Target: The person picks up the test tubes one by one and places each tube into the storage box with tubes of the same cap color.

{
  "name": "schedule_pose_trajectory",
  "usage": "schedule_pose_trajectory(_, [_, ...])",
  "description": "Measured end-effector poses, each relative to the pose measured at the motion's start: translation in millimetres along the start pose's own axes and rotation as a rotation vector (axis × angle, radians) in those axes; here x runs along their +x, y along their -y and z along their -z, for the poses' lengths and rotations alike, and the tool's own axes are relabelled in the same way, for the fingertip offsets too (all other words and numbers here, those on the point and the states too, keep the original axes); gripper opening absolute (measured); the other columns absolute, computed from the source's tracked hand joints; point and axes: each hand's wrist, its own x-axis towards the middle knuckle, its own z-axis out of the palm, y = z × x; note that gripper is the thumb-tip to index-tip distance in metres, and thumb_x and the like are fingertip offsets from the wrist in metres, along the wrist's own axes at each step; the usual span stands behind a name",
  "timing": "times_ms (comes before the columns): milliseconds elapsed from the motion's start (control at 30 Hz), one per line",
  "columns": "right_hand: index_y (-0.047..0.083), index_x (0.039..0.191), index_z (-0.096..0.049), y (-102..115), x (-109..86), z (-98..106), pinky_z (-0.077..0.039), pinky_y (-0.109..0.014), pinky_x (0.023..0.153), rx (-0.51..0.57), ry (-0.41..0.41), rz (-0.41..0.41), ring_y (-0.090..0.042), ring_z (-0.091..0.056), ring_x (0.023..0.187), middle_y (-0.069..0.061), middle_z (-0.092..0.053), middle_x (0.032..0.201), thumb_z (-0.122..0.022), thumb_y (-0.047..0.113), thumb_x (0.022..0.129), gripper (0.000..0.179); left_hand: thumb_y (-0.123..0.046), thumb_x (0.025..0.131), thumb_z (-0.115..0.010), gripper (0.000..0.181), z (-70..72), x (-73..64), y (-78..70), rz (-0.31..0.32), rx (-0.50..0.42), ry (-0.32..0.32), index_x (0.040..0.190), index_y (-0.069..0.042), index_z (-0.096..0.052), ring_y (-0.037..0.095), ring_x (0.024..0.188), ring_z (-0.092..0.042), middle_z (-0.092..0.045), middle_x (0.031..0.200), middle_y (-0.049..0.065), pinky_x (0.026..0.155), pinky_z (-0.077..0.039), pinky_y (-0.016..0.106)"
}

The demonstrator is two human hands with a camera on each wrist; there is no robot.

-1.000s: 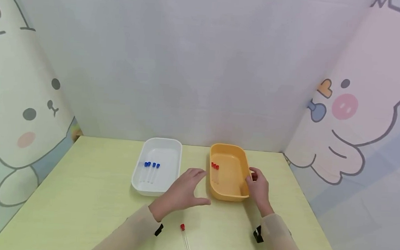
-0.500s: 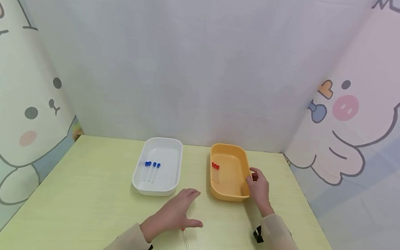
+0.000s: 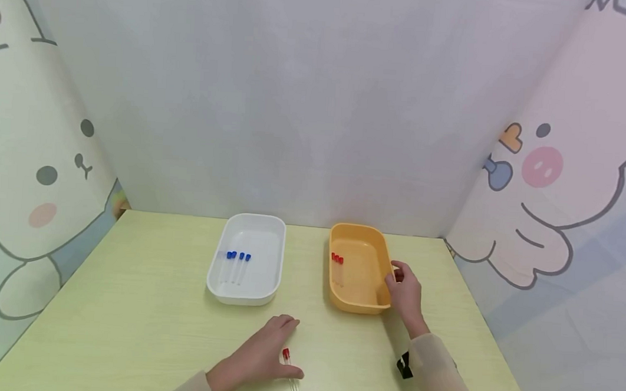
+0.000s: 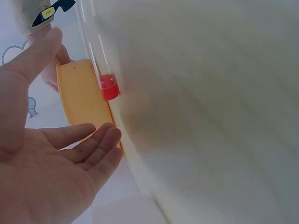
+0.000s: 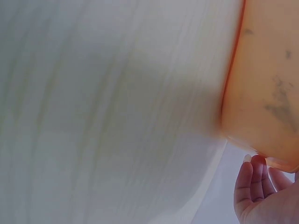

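My left hand (image 3: 262,352) hovers over the table's front part, thumb spread from the fingers and nothing between them. Beside it lies a clear test tube with a red cap (image 3: 286,354); the thumb crosses the tube in the head view. The left wrist view shows that red cap (image 4: 109,87) between thumb and fingertips, apart from both. On the right, my right hand (image 3: 406,292) holds the right rim of an orange tray (image 3: 362,307), thumb over the inner side. Its fingers (image 5: 256,179) curl by the rim in the right wrist view. Several red-capped tubes (image 3: 337,270) lie inside along the left wall.
A white tray (image 3: 243,301) left of the orange one holds several blue-capped tubes (image 3: 237,268). Both stand near the back edge of the pale yellow table (image 3: 126,304). A grey-white curtain (image 3: 318,101) hangs behind, with cartoon-printed cloth on both sides.
My left hand has moved down and left, from beside the orange tray to the loose red-capped tube. The right hand has stayed at the tray rim.
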Motion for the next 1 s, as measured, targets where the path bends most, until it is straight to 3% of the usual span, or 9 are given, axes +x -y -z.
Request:
schedule_pose_trajectory(200, [0.003,0.141,-0.056,-1,1.7,0,-0.048,-0.019,0.075,0.008,-0.009,0.003,-0.031,-0.059,0.105,-0.02,-0.062,0.116,-0.056,0.012,0.099,0.043,-0.052,0.075,-0.088,0.096,-3.5,-5.0,1.1,-0.012,0.003,0.012,0.145,0.001,-0.052,0.027,0.129,-0.055,-0.057,0.14,0.01,0.11,-0.053,0.04])
schedule_pose_trajectory(633, [0.003,0.142,-0.055,-1,2.5,1,-0.049,-0.023,0.078,0.02,-0.001,-0.001,-0.031,-0.058,0.107,-0.02,-0.061,0.117,-0.056,0.011,0.1,0.043,-0.06,0.064,-0.092,0.107,-14.7,-12.7,-7.3,0.003,0.087,-0.004,0.143,0.002,-0.054,0.017,0.111,-0.054,-0.058,0.126,0.004,0.099,-0.056,0.031])
schedule_pose_trajectory(867, [0.002,0.142,-0.056,-2,3.5,0,-0.049,-0.024,0.079,0.01,-0.003,0.015,-0.032,-0.06,0.107,-0.021,-0.062,0.117,-0.056,0.011,0.099,0.044,-0.056,0.064,-0.093,0.104,-16.7,-12.0,-15.8,-0.001,0.151,0.045,0.143,0.001,-0.054,0.02,0.116,-0.056,-0.058,0.13,0.007,0.101,-0.056,0.032])
schedule_pose_trajectory(1000, [0.002,0.141,-0.056,-3,3.5,-1,-0.049,-0.025,0.08,0.005,-0.008,0.018,-0.032,-0.06,0.107,-0.021,-0.063,0.116,-0.056,0.011,0.099,0.043,-0.05,0.067,-0.092,0.098,-16.6,-11.0,-18.3,-0.031,0.17,0.042,0.142,0.0,-0.054,0.02,0.118,-0.055,-0.057,0.131,0.006,0.102,-0.055,0.03])
